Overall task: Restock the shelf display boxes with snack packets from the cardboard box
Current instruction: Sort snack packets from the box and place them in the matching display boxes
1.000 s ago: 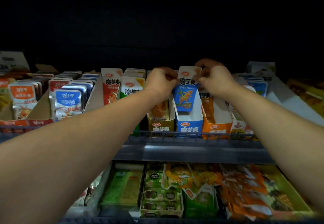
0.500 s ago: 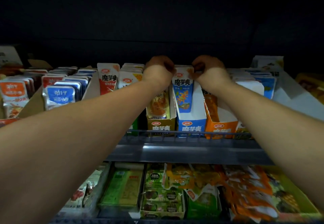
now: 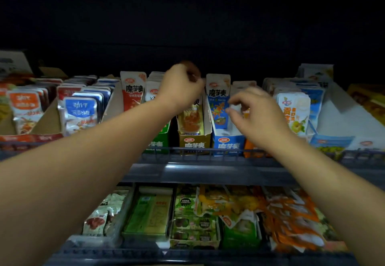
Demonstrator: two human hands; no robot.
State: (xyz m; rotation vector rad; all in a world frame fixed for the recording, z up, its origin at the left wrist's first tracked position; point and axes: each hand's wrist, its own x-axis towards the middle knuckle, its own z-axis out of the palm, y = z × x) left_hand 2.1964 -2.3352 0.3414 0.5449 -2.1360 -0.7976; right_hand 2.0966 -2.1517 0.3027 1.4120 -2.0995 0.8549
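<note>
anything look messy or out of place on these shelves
Yes: on the right of the lower shelf, the orange packets lie in a loose, slanted heap, and the yellow packets next to them are tipped over too. Packets on the upper shelf stand upright in rows, so that pile looks jumbled.

You are facing a dark grey metal upper shelf [image 3: 208,172], and its flat front edge catches a pale streak of light near the middle. A low, dark barred rail [image 3: 258,151] runs along that front. Beneath it sits a dark grey lower shelf [image 3: 229,255] with a similar front lip. A black, unlit back panel [image 3: 187,15] fills the upper half of your view. The light is dim throughout.
</note>
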